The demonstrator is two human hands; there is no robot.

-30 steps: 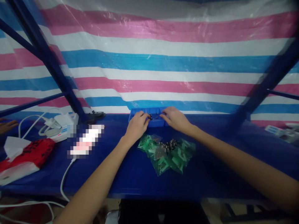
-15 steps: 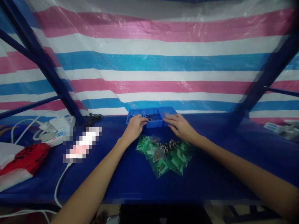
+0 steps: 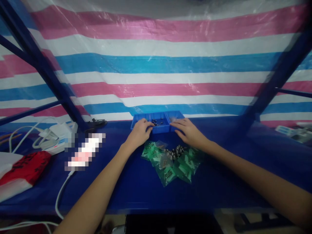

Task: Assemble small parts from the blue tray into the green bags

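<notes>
A blue compartment tray stands at the back of the table, with small dark parts in its middle section and clear pieces in the right one. My left hand grips the front wall at the left section, fingers curled over the rim and thumb in front. At the right section, my right hand holds the same wall with fingers over the edge and thumb outside. Fingertips of both hands are partly hidden. Just in front lie green-printed plastic bags and a pile of small black and silver parts.
On the left are a white power strip with plugs and cables, a blurred-out device on a white cable, and a red-and-white bag. Blue frame posts flank the table before a striped sheet.
My left hand's thumb and index finger have shifted slightly at the tray rim. The right hand and the tray stay about where they were; the view has moved a little.
</notes>
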